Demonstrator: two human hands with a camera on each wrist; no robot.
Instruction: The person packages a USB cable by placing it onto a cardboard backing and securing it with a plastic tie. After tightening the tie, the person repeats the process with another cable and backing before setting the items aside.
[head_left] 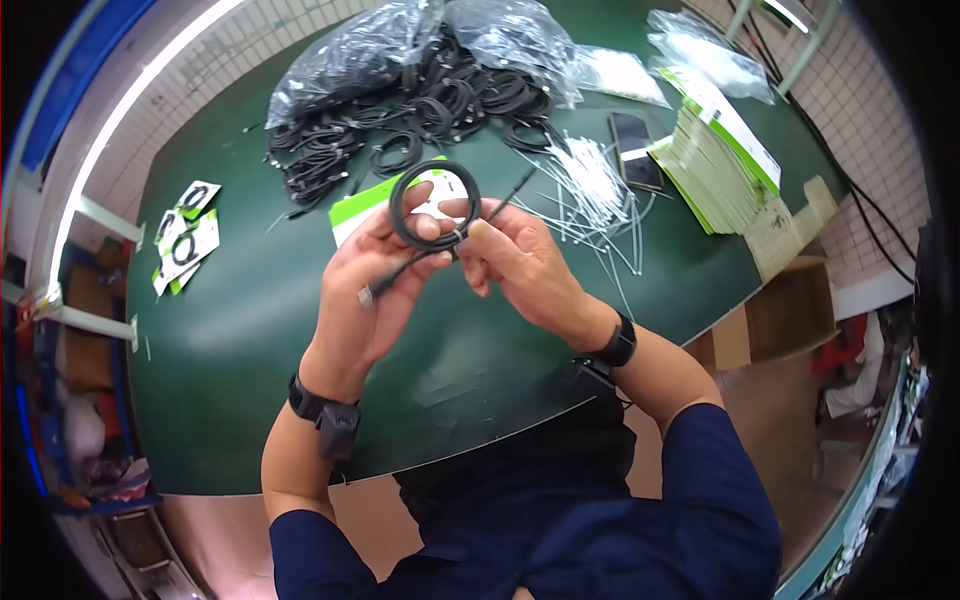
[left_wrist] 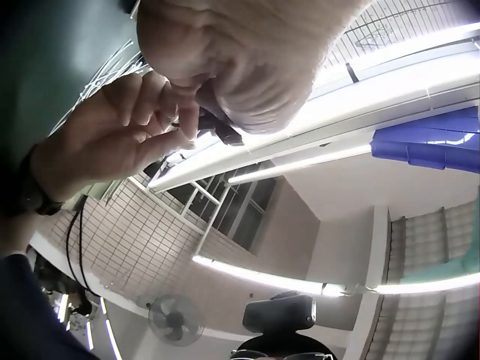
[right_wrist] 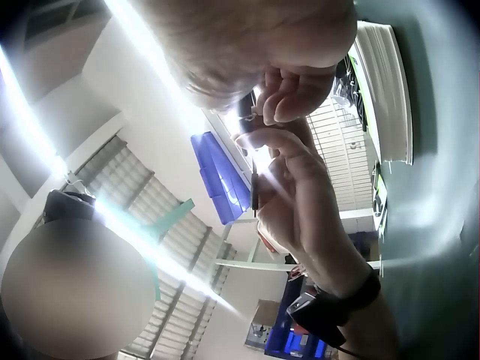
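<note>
A coiled black cable (head_left: 402, 190) is held up above the green table between both hands. The left hand (head_left: 368, 275) grips the coil's left and lower side, a connector end (head_left: 368, 296) hanging by its palm. At the coil's lower right, the right hand (head_left: 530, 262) pinches a whitish tie (head_left: 458, 236) with thumb and fingers; another cable end sticks out past it at upper right. In the left wrist view the right hand (left_wrist: 112, 139) has its fingertips together; in the right wrist view the left hand (right_wrist: 304, 195) has curled fingers near the dark cable.
Behind the hands lie a green-white card (head_left: 350, 212), a pile of black cables (head_left: 320, 155), plastic bags (head_left: 350, 60), loose white ties (head_left: 595, 185), a phone (head_left: 635, 150) and a stack of cards (head_left: 705, 175). Small packed cards (head_left: 188, 245) lie at the left. An open carton (head_left: 785, 315) stands beyond the right edge.
</note>
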